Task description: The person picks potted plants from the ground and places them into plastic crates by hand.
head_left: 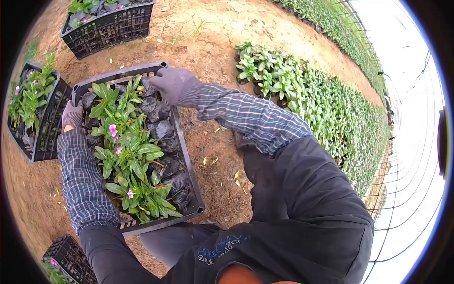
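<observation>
A black plastic crate (190,177) lies in front of me, filled with leafy seedlings (137,151) with pink flowers. Their roots sit in black plastic grow bags (163,128), which show along the crate's right side. My left hand (72,115), in a grey glove, is closed on the crate's rim at the far left corner; its fingertips are partly hidden. Gloved as well, my right hand (175,85) reaches over the far right corner, fingers bent down beside a black bag. What those fingers grip, if anything, cannot be made out.
A second crate of flowering plants (35,113) stands close on the left, another crate (111,31) farther back, and one (71,258) at lower left. A dense bed of seedlings (302,90) stretches along the right. Bare soil (203,28) runs between; thin metal hoops (395,208) rise at right.
</observation>
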A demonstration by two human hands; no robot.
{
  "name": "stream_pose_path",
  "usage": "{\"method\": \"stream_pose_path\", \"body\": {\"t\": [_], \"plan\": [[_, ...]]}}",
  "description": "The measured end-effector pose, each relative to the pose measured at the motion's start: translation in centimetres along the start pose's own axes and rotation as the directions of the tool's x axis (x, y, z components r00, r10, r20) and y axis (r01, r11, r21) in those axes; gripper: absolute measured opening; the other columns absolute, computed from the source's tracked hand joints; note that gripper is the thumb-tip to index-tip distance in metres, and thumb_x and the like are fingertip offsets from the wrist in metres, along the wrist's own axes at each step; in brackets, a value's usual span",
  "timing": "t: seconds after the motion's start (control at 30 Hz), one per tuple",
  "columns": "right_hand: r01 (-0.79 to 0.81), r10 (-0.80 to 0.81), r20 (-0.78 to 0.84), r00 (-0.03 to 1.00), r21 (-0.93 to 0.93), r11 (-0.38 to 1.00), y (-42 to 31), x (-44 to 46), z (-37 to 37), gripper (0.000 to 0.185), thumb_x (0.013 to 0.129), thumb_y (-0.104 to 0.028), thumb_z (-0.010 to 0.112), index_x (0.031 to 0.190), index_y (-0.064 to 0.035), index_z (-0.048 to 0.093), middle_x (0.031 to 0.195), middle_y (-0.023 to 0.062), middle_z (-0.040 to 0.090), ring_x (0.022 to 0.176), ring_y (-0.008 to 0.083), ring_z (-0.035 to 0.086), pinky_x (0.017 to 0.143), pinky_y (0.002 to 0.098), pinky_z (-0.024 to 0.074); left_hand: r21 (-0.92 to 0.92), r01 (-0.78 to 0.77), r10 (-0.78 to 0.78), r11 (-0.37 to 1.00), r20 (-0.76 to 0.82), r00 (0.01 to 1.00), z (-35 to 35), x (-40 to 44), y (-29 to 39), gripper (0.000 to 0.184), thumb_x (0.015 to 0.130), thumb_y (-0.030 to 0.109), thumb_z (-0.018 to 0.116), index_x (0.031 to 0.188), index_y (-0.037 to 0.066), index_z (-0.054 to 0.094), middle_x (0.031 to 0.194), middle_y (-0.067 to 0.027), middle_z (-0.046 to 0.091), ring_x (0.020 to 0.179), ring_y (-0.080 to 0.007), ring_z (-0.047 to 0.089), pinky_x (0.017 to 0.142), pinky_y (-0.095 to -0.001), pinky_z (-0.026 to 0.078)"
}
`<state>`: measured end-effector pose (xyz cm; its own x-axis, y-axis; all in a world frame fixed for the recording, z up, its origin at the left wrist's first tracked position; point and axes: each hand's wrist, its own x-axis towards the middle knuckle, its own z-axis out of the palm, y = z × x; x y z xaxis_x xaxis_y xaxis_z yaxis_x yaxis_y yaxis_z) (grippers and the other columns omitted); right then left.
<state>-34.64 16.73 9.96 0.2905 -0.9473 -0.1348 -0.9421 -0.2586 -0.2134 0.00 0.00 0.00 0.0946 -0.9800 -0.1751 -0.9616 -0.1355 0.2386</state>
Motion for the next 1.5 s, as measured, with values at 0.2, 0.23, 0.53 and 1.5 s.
{"method": "stream_pose_path", "body": {"t": [0.2,0.23,0.53,1.5], "plan": [[-0.688,0.713,-0.135,0.688,0.191,0.700,20.5,-5.4,8.6,0.035,0.083,-0.024,0.052,0.112,-0.0047,0.048,0.106,0.0190,0.053,0.097,0.0331,0.055,0.081,0.0403,0.0452,-0.026,0.026,-0.026,0.999,0.001,1.000,0.7,-0.1,-0.4,0.053,0.080,0.039,0.054,0.119,0.003,0.048,0.107,-0.0220,0.057,0.102,-0.0355,0.054,0.085,-0.0386,0.043],[-0.819,0.824,-0.074,0.561,0.091,0.566,23.6,-5.3,10.3,0.042,0.083,-0.026,0.053,0.118,-0.0049,0.043,0.108,0.0208,0.051,0.099,0.0346,0.055,0.083,0.0415,0.0446,-0.029,0.030,-0.030,0.999,-0.008,1.000,0.6,-0.2,-0.2,0.054,0.080,0.039,0.055,0.119,0.002,0.047,0.107,-0.0220,0.057,0.102,-0.0356,0.054,0.084,-0.0380,0.043],[-0.961,0.964,0.014,0.265,0.091,0.263,36.2,-3.7,16.9,0.032,0.086,-0.022,0.047,0.113,-0.0047,0.052,0.105,0.0211,0.058,0.095,0.0315,0.060,0.080,0.0389,0.0485,0.054,0.075,-0.072,0.996,-0.062,0.995,1.4,0.8,-4.3,0.059,0.083,0.042,0.056,0.124,0.000,0.044,0.110,-0.0188,0.057,0.101,-0.0265,0.056,0.085,-0.0319,0.043],[0.146,0.060,-0.370,0.927,0.504,0.851,-8.9,12.6,14.2,0.025,0.080,-0.026,0.057,0.083,-0.0009,0.061,0.074,0.0153,0.058,0.066,0.0305,0.057,0.058,0.0388,0.0463,-0.366,0.202,-0.182,0.909,0.089,0.979,-0.8,-3.5,3.1,0.051,0.088,0.057,0.030,0.097,0.011,0.051,0.065,-0.0045,0.053,0.046,-0.0186,0.050,0.038,-0.0333,0.040]]}}
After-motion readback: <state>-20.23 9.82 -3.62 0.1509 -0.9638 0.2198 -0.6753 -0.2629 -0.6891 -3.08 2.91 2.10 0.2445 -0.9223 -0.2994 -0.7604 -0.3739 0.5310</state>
